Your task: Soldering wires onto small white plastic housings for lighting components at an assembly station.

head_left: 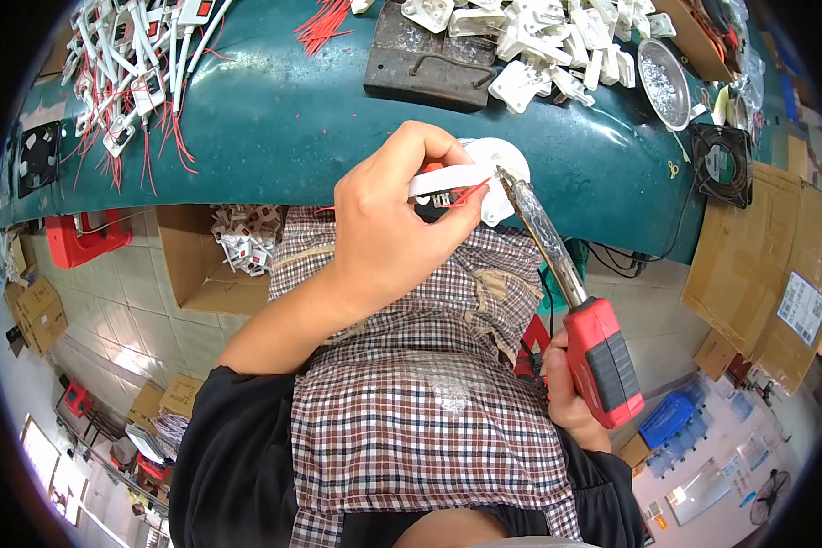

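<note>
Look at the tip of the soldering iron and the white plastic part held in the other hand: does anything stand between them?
Nothing visible does. The left hand holds the white plastic part with its red wire, and the soldering iron in the right hand has its tip right at the part's exposed end, with no finger across it.

White plastic part (pixel 454 178) partly covered by left hand (pixel 388 219); its underside detail too small to be told. Right hand (pixel 566 388) mostly hidden behind red soldering-iron handle (pixel 605 361). Piles of white parts (pixel 557 41) cut off at top edge.
</note>
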Tool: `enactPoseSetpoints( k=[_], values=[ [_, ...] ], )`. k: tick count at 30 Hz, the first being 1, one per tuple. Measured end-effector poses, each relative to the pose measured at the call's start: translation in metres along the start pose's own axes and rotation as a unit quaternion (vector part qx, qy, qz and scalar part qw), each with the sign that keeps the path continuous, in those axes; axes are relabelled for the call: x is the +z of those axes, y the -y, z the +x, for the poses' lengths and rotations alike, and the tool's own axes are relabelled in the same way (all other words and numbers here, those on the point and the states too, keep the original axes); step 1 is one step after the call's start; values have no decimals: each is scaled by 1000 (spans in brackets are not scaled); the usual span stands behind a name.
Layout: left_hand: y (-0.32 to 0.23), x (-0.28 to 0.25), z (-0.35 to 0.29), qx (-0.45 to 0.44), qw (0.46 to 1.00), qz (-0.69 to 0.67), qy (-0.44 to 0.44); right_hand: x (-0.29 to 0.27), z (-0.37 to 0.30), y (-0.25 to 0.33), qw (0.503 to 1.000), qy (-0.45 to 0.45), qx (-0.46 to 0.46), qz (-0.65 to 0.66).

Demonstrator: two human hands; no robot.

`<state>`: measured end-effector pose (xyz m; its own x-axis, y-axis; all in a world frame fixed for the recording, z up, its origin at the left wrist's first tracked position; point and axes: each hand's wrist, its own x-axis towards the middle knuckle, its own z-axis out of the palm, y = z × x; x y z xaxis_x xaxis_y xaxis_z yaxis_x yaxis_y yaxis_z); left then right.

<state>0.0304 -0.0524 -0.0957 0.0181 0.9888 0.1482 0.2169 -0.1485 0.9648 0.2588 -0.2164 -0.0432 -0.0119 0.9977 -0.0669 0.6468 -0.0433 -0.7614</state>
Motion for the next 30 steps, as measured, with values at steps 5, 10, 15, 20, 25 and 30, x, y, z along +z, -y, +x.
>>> enactPoseSetpoints(
  k=[5, 10, 15, 20, 25, 30],
  values=[
    [1, 0, 0, -6, 1000, -14, 0, -2, 12, 9, 999, 28, -28, -28],
    [2, 0, 0, -8, 1000, -25, 1, -1, 12, 8, 1000, 26, 5, 7],
    [0, -2, 1, -9, 1000, -6, 11, -1, 16, 12, 1000, 23, 1, 2],
    [5, -3, 0, -29, 999, -36, 9, -2, 14, 10, 1000, 29, 9, -3],
    [6, -2, 1, -24, 999, -40, 10, -11, 9, 12, 998, 45, 28, -24],
    [4, -3, 3, -21, 999, -30, 11, -11, 3, 7, 998, 27, 54, 2]
  ],
)
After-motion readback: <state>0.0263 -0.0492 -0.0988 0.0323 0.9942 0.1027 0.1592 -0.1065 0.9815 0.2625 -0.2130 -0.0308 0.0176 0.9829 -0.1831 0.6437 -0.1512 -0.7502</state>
